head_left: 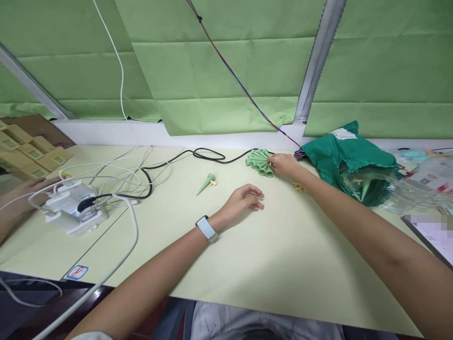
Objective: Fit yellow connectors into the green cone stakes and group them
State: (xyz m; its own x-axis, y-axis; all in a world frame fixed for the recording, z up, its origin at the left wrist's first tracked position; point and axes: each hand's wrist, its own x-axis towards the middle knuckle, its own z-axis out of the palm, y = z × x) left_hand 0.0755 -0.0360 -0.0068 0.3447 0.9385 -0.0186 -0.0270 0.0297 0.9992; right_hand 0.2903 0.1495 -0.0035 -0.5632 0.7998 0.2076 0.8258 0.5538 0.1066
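A bunch of green plastic watering spikes (260, 160) lies at the back of the table, hollow ends towards me. My right hand (285, 166) reaches to its right side, fingertips pinched on one of the spikes; the grip is partly hidden. Behind the right wrist, small yellow valve pieces (300, 187) lie on the table. My left hand (247, 199) rests over the tabletop, palm inward, fingers loosely curved and apart, holding nothing. To its left, a single green spike with a yellow valve (206, 183) lies on its side.
An open green plastic bag (350, 156) and clear packaging (421, 184) sit at the right, by a tablet-like screen (435, 236). White power adapters (76, 208) and tangled cables occupy the left. Another person's hand (35, 189) is near yellow boxes (31, 146).
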